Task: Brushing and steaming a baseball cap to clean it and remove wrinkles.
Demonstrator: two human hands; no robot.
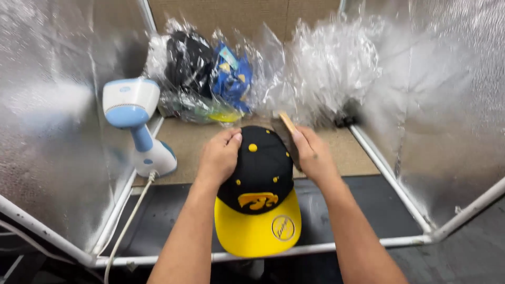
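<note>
A black cap [260, 173] with a yellow brim, a yellow top button and a yellow emblem sits in front of me, brim pointing toward me. My left hand [220, 155] grips the cap's left side, fingers curled over the crown. My right hand [311, 152] is closed on a wooden-handled brush [288, 123], pressed against the cap's right side; the brush's bristles are hidden behind the hand and cap.
A white and light-blue handheld steamer [134, 121] stands at the left with its cord [129, 218] trailing down. Caps wrapped in clear plastic bags [210, 73] pile up at the back. Silver foil walls [47, 115] on a white pipe frame [389, 173] enclose the space.
</note>
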